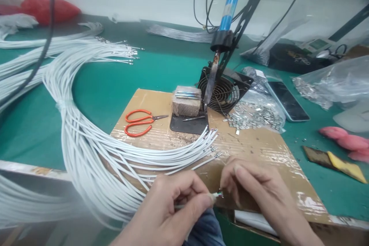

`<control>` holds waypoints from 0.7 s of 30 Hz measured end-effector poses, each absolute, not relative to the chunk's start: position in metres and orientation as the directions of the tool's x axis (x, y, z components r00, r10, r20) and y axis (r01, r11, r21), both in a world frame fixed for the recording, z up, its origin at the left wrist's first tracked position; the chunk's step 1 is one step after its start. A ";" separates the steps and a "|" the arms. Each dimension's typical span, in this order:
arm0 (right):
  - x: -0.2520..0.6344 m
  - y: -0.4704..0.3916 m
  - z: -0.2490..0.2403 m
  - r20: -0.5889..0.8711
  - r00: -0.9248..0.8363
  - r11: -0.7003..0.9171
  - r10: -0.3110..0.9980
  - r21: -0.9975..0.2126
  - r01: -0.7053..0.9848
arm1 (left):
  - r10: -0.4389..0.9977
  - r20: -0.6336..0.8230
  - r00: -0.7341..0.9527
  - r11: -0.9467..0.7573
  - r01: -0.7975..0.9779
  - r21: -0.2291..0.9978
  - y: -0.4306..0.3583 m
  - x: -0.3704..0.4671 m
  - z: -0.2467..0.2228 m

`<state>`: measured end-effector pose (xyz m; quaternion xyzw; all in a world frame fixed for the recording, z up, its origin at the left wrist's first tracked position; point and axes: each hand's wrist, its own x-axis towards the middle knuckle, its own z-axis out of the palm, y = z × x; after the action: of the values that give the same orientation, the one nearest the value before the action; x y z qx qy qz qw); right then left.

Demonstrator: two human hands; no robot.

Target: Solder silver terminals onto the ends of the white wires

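Observation:
My left hand (184,203) is closed in a pinch on a white cable (215,195), close to its stripped end. Small coloured wires stick out of that end toward the right. Just beyond them is my right hand (256,188), its fingers loosely bent and apart, with nothing visible in them. A thick bundle of white cables (83,123) curves in from the left, and its ends, some with small metal connectors, lie on the cardboard (259,150) above my hands.
Orange-handled scissors (138,123) lie left of a block (186,103) carrying metal strips. A blue-handled soldering iron (230,4) hangs tip-down in front of a black fan (221,92). Small metal connectors (253,117) spill from a plastic bag. A phone (288,100) and yellow sponge (346,165) lie right.

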<state>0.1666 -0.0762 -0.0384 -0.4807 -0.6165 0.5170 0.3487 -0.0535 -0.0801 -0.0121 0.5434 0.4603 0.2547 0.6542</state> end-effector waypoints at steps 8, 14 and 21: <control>0.152 -0.080 -0.030 0.079 -0.448 0.211 0.890 -0.944 0.252 | 0.820 -0.316 0.478 0.246 0.204 0.948 -0.084 -0.053 -0.016; 0.143 -0.078 -0.050 -0.010 -0.365 0.055 0.931 -0.984 0.167 | 0.807 -0.386 0.447 0.377 0.113 0.919 -0.082 -0.059 -0.017; 0.176 -0.079 -0.060 0.107 0.320 0.087 0.941 -0.993 0.075 | 0.921 -0.222 0.320 0.157 0.216 0.964 -0.093 -0.054 -0.044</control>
<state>0.1762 -0.0785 -0.0600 -0.5647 -0.4498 0.3708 0.5841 -0.0538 -0.0933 -0.0437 0.5726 0.4965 0.3060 0.5762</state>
